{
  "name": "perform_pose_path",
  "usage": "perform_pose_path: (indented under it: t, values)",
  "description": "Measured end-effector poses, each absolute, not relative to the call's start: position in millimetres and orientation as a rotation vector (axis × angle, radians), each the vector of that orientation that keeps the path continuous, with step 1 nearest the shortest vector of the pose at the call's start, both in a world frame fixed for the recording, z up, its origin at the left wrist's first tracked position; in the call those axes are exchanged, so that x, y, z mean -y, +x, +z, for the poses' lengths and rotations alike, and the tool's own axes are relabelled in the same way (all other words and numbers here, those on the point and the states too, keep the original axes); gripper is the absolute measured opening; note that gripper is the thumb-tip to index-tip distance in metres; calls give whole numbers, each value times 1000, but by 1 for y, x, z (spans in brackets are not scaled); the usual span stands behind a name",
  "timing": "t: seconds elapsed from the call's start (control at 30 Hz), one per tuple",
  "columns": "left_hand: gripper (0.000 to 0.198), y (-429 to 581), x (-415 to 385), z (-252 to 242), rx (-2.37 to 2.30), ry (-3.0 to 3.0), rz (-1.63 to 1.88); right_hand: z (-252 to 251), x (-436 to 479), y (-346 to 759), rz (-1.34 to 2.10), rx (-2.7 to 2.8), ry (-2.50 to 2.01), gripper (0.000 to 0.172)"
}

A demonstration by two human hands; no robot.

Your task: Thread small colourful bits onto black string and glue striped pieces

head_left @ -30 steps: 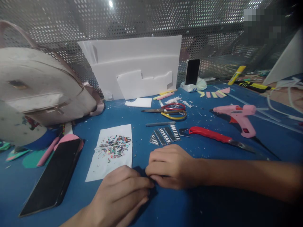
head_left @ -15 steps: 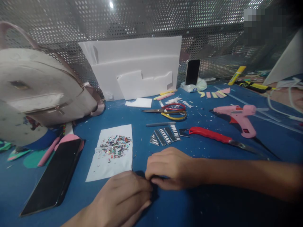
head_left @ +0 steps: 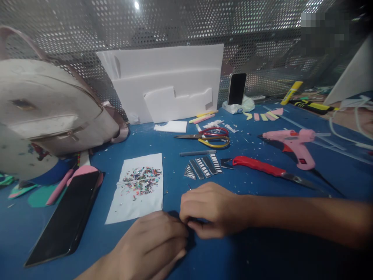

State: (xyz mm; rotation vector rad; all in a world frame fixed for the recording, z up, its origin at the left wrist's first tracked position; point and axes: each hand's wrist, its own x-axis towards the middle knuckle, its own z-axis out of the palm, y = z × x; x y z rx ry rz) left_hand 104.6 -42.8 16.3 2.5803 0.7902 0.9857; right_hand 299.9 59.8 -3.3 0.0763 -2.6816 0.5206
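Observation:
My left hand [head_left: 154,241] lies low on the blue table, its fingers curled and pressed together. Just right of it, my right hand [head_left: 212,210] is closed too, thumb tucked under the fingers. The fingertips of both hands come together, and whatever lies between them is hidden. Beyond my left hand is a white paper sheet [head_left: 116,210] bearing a heap of tiny colourful scraps [head_left: 142,181]. Past my right hand sit several small striped and dark strips [head_left: 203,167] side by side, with a thin grey stick [head_left: 197,153] behind them.
To the right lie a red-handled cutter [head_left: 259,166] and a pink glue gun [head_left: 291,142]. Scissors [head_left: 214,138] rest behind the strips. Phones [head_left: 64,221], a backpack [head_left: 55,101] and white foam boards [head_left: 169,62] stand or lie around. Another person's hand [head_left: 354,116] shows at far right.
My hands have barely shifted, still closed together at the same spot. A small dark scrap now shows on the table just beyond my right hand's knuckles.

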Motion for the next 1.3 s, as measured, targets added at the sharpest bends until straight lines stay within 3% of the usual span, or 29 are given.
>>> perform_pose_path:
  t: [1.3]
  values:
    - [18, 104, 41, 15, -814, 2642, 967, -4, -62, 300, 426, 2710, 55, 18]
